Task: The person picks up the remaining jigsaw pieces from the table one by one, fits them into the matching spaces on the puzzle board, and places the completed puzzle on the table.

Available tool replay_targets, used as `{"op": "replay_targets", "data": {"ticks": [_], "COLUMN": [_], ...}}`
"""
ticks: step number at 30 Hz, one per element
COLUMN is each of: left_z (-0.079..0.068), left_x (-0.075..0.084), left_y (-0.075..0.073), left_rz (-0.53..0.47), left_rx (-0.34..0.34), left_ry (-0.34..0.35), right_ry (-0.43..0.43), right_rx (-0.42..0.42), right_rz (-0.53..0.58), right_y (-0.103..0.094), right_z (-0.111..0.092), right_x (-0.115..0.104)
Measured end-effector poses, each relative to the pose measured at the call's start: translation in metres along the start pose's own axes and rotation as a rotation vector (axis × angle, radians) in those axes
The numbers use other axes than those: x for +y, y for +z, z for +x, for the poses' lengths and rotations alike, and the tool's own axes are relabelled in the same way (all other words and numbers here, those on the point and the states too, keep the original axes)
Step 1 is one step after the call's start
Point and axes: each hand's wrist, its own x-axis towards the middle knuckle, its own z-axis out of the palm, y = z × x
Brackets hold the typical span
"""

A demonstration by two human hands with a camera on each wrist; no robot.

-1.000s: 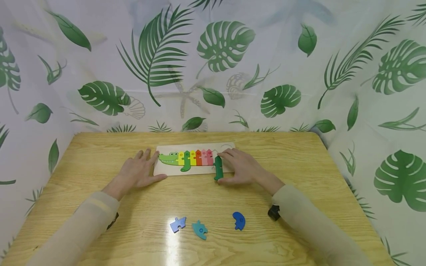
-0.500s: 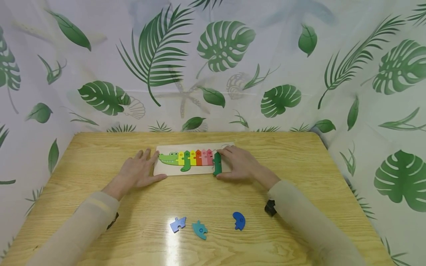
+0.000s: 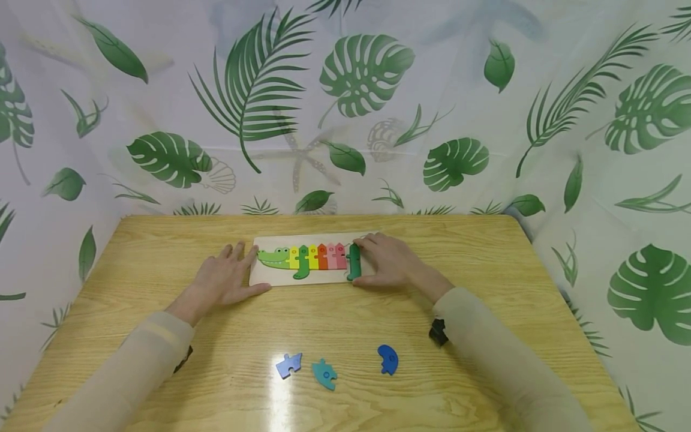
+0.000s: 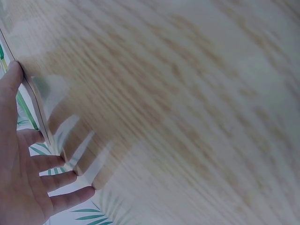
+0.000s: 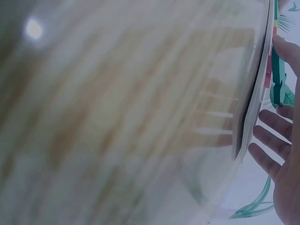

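Observation:
A pale wooden puzzle board lies toward the back of the table, bearing a crocodile head and a row of coloured body pieces. My left hand spans the board's left end; its straight thumb and index finger touch the edge, and the other fingers spread out in the left wrist view. Between thumb and index finger, my right hand pinches a dark green crocodile-leg puzzle piece just right of the pink pieces. In the right wrist view this green piece stands close over the board, slightly tilted.
Nearer me on the wooden table lie three loose pieces: a light purple-blue one, a teal one and a dark blue curved one. A leaf-patterned cloth hangs behind and at both sides.
My right hand has moved away from me with the dark green piece, from the board's front edge to over the slot beside the pink pieces. The left hand has stayed still.

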Motion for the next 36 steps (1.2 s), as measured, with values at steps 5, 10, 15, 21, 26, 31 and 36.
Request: {"op": "replay_targets", "data": {"ticks": [5, 10, 15, 21, 26, 31, 36], "left_z": [0.000, -0.001, -0.001, 0.000, 0.000, 0.000, 0.000], "left_x": [0.000, 0.000, 0.000, 0.000, 0.000, 0.000, 0.001], "left_y": [0.001, 0.001, 0.001, 0.001, 0.001, 0.000, -0.001], "left_rz": [-0.002, -0.001, 0.002, 0.002, -0.002, -0.009, -0.005], "left_rx": [0.001, 0.002, 0.001, -0.001, -0.004, -0.009, -0.015], "left_ry": [-0.003, -0.004, -0.002, -0.002, -0.003, -0.006, -0.006], "right_ry": [-0.007, -0.006, -0.008, 0.006, 0.019, 0.012, 0.012], "right_rx": [-0.001, -0.013, -0.018, -0.036, -0.056, -0.054, -0.055], "right_rz": [-0.009, -0.005, -0.026, -0.032, -0.033, -0.039, -0.038], "right_y": [0.000, 0.000, -0.001, -0.002, -0.003, -0.003, -0.003], "right_z": [0.003, 0.006, 0.008, 0.011, 0.014, 0.015, 0.016], "right_x": [0.002, 0.003, 0.004, 0.004, 0.004, 0.004, 0.004]}}
